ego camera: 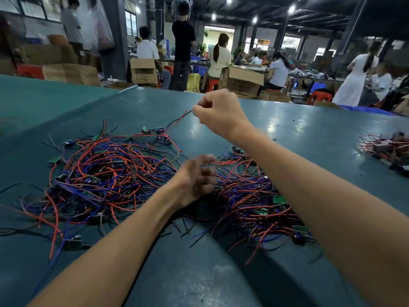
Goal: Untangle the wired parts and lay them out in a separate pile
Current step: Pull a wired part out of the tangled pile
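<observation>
Red, blue and black wires with small green boards make up the tangle (115, 173), spread across centre frame on the teal table (309, 134). Right hand (219, 114), upper centre, pinches one red-and-black lead (179, 117) rising from the heap. Left hand (194, 180), centre, curls round strands of the tangle. Leads look light, limp and snag-prone, with joints likely fragile; best held near the board. Sorted pile (387, 149) sits at right edge.
</observation>
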Available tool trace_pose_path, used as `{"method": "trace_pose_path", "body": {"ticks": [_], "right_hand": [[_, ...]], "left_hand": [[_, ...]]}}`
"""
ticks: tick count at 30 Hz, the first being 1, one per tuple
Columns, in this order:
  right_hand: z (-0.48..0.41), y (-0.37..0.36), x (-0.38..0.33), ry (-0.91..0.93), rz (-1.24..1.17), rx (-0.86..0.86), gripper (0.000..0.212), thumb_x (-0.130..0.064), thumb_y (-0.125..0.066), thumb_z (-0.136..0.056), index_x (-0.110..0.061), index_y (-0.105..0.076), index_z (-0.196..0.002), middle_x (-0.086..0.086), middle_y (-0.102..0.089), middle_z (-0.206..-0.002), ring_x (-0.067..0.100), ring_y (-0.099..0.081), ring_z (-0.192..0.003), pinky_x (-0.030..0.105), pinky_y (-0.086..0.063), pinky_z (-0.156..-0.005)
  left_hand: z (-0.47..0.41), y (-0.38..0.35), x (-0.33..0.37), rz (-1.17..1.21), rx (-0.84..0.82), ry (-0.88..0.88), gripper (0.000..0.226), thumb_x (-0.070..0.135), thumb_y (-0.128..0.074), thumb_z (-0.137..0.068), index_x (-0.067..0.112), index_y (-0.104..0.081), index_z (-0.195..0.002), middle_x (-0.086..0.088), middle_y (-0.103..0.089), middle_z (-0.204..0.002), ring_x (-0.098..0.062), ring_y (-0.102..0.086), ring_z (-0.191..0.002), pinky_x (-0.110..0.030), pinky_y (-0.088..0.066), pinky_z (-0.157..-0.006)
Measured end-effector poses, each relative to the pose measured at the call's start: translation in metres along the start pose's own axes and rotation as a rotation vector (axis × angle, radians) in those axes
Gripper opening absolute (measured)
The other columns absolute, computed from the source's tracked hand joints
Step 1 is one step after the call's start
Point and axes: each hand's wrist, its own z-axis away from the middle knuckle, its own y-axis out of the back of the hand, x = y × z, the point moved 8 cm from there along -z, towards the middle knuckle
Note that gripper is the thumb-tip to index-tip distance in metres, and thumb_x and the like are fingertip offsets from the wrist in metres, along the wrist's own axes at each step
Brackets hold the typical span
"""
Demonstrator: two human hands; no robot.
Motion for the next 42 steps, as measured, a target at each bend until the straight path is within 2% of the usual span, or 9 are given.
{"method": "trace_pose_path", "body": {"ticks": [5,8,13,18,22,29,32,36,42], "right_hand": [[0.047,0.042,0.004,0.066,-0.026,0.061,0.016,-0.017,-0.069,-0.078,-0.007,-0.069,-0.065,0.000,-0.067,-0.060,0.009,-0.057,-0.055,0.025,-0.045,-0.053],[0.084,0.052,0.022,0.063,-0.021,0.016,0.017,-0.014,-0.072,-0.078,-0.013,-0.067,-0.062,-0.006,-0.063,-0.056,0.004,-0.053,-0.052,0.017,-0.039,-0.048],[0.122,0.051,0.056,0.000,-0.133,-0.164,0.030,-0.022,-0.075,-0.088,-0.015,-0.069,-0.059,-0.002,-0.057,-0.047,0.004,-0.043,-0.042,0.019,-0.032,-0.045],[0.114,0.061,0.065,-0.158,-0.416,0.121,0.035,-0.035,-0.069,-0.095,-0.013,-0.076,-0.070,0.008,-0.070,-0.062,0.021,-0.066,-0.054,0.032,-0.051,-0.049],[0.109,0.014,0.056,-0.236,-0.335,-0.014,0.036,-0.054,-0.070,-0.088,-0.020,-0.080,-0.077,0.001,-0.072,-0.066,0.014,-0.065,-0.059,0.034,-0.053,-0.062],[0.118,-0.020,0.059,-0.275,-0.633,-0.047,0.030,-0.030,-0.072,-0.094,-0.004,-0.078,-0.079,0.013,-0.070,-0.065,0.016,-0.060,-0.054,0.025,-0.048,-0.050],[0.124,-0.025,0.063,-0.336,-0.747,-0.048,0.031,-0.027,-0.073,-0.093,-0.001,-0.076,-0.075,0.018,-0.066,-0.062,0.023,-0.057,-0.053,0.025,-0.047,-0.044],[0.130,-0.033,0.065,-0.401,-0.797,-0.132,0.029,-0.020,-0.073,-0.091,0.002,-0.075,-0.071,0.015,-0.064,-0.059,0.024,-0.056,-0.049,0.028,-0.049,-0.044],[0.138,-0.034,0.058,-0.365,-0.792,-0.213,0.031,-0.020,-0.074,-0.091,0.004,-0.073,-0.072,0.016,-0.064,-0.059,0.026,-0.057,-0.048,0.031,-0.052,-0.047]], "left_hand": [[0.004,0.027,0.024,0.567,0.063,-0.119,0.024,0.013,-0.042,-0.093,0.005,-0.052,-0.113,-0.013,-0.060,-0.084,-0.015,-0.049,-0.054,-0.021,-0.039,-0.040],[0.005,0.033,0.028,0.632,0.068,-0.168,0.028,0.014,-0.042,-0.088,0.003,-0.059,-0.107,-0.011,-0.063,-0.089,-0.016,-0.054,-0.061,-0.022,-0.042,-0.050],[0.004,0.025,0.033,0.514,0.025,-0.216,0.027,0.009,-0.048,-0.098,0.002,-0.066,-0.117,-0.005,-0.068,-0.090,-0.013,-0.065,-0.066,-0.020,-0.049,-0.051],[0.010,0.009,0.033,0.287,-0.068,-0.262,0.026,0.020,-0.067,-0.087,0.010,-0.072,-0.111,-0.002,-0.072,-0.089,-0.011,-0.071,-0.075,-0.017,-0.052,-0.054],[0.016,0.003,0.031,0.039,-0.082,-0.300,0.017,0.032,-0.071,-0.083,0.021,-0.080,-0.093,0.002,-0.070,-0.091,-0.010,-0.064,-0.072,-0.019,-0.044,-0.056],[0.015,0.002,0.031,0.000,-0.047,-0.354,0.025,0.030,-0.077,-0.077,0.011,-0.081,-0.093,-0.010,-0.017,-0.073,-0.027,-0.011,-0.073,-0.032,-0.023,-0.063],[0.015,0.003,0.030,-0.016,-0.035,-0.364,0.033,0.034,-0.084,-0.064,0.010,-0.081,-0.087,-0.004,-0.032,-0.060,-0.017,-0.022,-0.063,-0.031,-0.028,-0.064],[0.015,0.011,0.030,0.004,0.044,-0.355,0.040,0.032,-0.088,-0.059,0.005,-0.081,-0.088,-0.017,-0.034,-0.088,-0.032,-0.026,-0.077,-0.039,-0.032,-0.071],[0.012,0.021,0.032,0.039,0.144,-0.368,0.040,0.021,-0.086,-0.063,-0.006,-0.077,-0.090,0.001,-0.023,-0.052,-0.022,-0.012,-0.060,-0.035,-0.015,-0.063]]}}
